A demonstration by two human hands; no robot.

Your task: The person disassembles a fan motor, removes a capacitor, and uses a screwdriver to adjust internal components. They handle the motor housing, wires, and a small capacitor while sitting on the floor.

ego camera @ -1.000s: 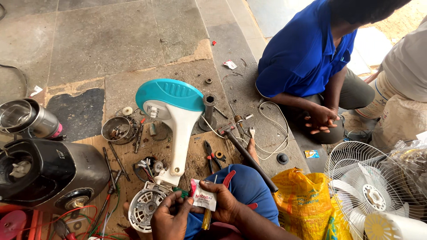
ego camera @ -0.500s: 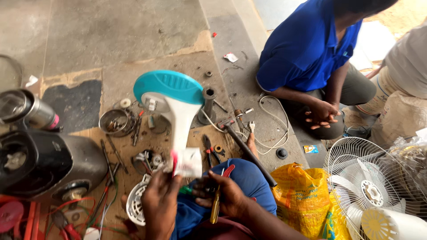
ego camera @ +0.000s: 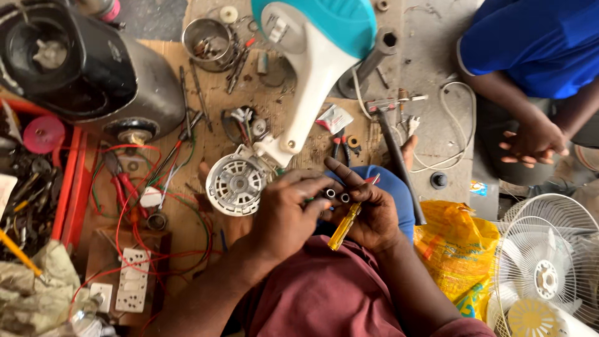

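My left hand and my right hand meet over my lap, just above my blue-clad knee. The left fingers pinch small grey tube-like pieces. In the right palm lies a yellow-handled screwdriver, its tip hidden, while that hand's fingers touch the same small pieces. A round white fan motor housing lies just left of my hands. It joins the white fan stand with a teal base, which stretches away from me.
A black appliance body sits at upper left. Red wires and a white socket board lie at lower left. A metal bowl holds parts. Another person in blue sits at upper right. A yellow bag and white fan grille are at right.
My head has dropped closer to the hands. The white card I held earlier is gone from my fingers; they now close on small grey pieces. The screwdriver stays in my right hand.
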